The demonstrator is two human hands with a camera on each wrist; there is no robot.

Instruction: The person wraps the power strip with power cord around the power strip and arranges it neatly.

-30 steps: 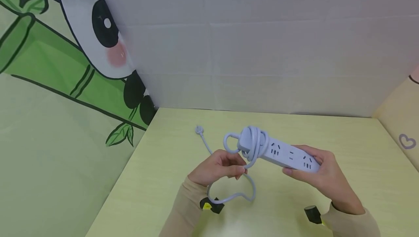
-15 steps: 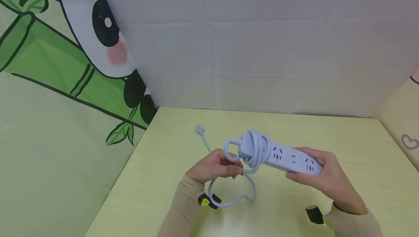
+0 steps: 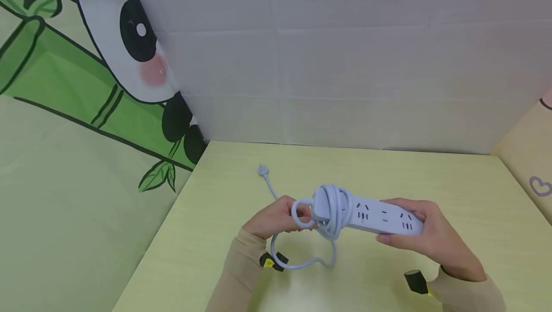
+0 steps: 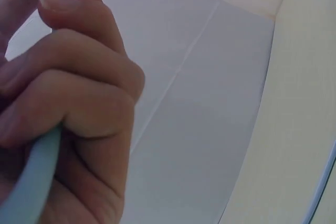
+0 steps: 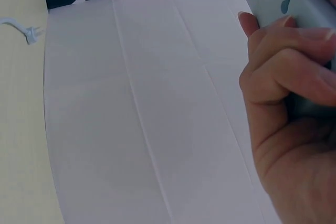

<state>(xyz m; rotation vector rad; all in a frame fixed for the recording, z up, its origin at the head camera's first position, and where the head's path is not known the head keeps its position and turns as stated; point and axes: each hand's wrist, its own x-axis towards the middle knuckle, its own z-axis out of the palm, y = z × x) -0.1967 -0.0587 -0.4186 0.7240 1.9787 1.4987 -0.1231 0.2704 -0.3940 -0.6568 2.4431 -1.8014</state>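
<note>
A white power strip (image 3: 379,216) is held above the table, sockets facing up. My right hand (image 3: 431,230) grips its right end, thumb along the near side and fingers around the far side. Several turns of the strip's white cord (image 3: 333,211) wrap its left end. My left hand (image 3: 280,218) pinches the cord just left of those turns; its fingertips are partly hidden behind a cord loop. In the left wrist view, the curled fingers (image 4: 79,98) close around the cord (image 4: 37,177). Below, a loose bend of cord hangs, and the plug (image 3: 262,170) lies farther back on the table.
The pale yellow table (image 3: 431,173) meets a whitish covered wall (image 3: 345,77) at the back. A panel with a panda and bamboo picture (image 3: 86,82) rises on the left, and another panel (image 3: 526,168) on the right. Each wrist carries a small black device (image 3: 416,282).
The power strip's wrapped end has dropped lower, and the strip lies more level. My left hand has shifted slightly left with the cord. The plug has stayed put.
</note>
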